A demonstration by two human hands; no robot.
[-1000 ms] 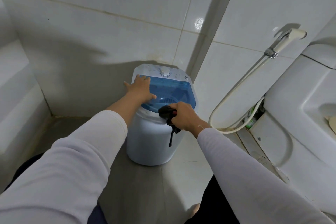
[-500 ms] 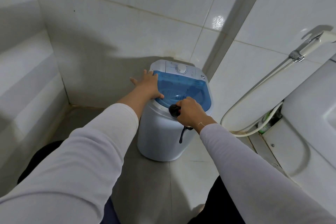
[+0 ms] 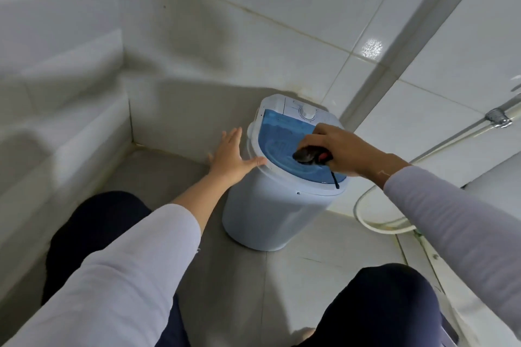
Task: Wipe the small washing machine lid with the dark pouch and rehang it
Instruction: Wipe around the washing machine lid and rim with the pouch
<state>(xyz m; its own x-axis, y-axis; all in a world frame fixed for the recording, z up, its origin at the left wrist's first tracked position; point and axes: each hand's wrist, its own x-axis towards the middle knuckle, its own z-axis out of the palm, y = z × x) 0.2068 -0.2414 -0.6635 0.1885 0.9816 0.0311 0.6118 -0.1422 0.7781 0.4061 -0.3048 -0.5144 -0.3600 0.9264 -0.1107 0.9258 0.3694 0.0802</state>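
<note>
Right of the frame's centre, the right hand (image 3: 338, 149) is curling its fingers closed around the dark pouch (image 3: 306, 155) and pressing it onto the blue lid (image 3: 282, 135) of the small washing machine (image 3: 276, 205), with the pouch's cord (image 3: 335, 180) dangling over the near rim. The left hand (image 3: 231, 155) is spreading flat and empty, only its thumb touching the machine's left edge. With so little bracing, a firm stroke is likely to be shifting the light tub on the tiled floor (image 3: 248, 290), and the loose cord may be snagging at the rim.
</note>
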